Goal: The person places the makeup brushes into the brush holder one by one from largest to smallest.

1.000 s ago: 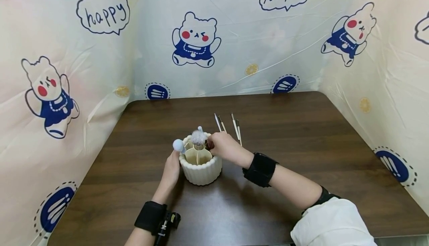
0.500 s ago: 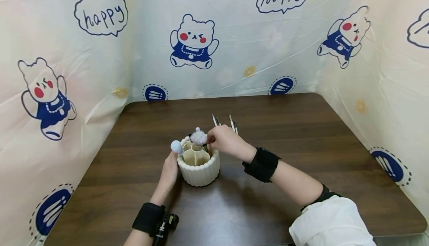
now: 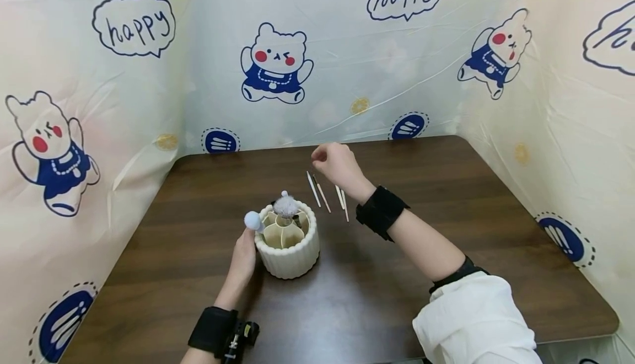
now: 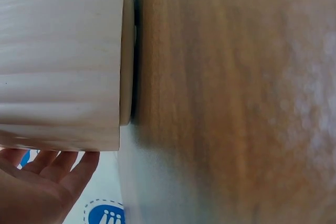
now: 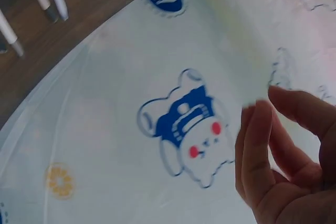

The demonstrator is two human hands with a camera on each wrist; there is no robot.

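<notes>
A cream ribbed round holder (image 3: 288, 262) with inner compartments stands upright on the table. My left hand (image 3: 243, 259) rests against its left side; in the left wrist view the extended fingers (image 4: 79, 174) touch its wall. From the holder rise a grey fluffy-headed brush (image 3: 285, 207) and a pale blue ball-topped stick (image 3: 253, 221), which leans over the rim by my left thumb. A short dark piece (image 3: 297, 220) shows in a right compartment. My right hand (image 3: 339, 168) is raised above the table's far part, fingers loosely bent; the right wrist view shows nothing between thumb and fingertips.
Several slim pale sticks with dark tips lie behind and right of the holder, among them a white one (image 3: 313, 189) and a pinkish one (image 3: 322, 193). A printed curtain (image 3: 208, 77) hangs around the brown table (image 3: 397, 276) at its back and sides.
My right hand has left the holder's right side and moved up and back past the slim sticks. A dark piece shows where its fingers were. My left hand stays at the holder.
</notes>
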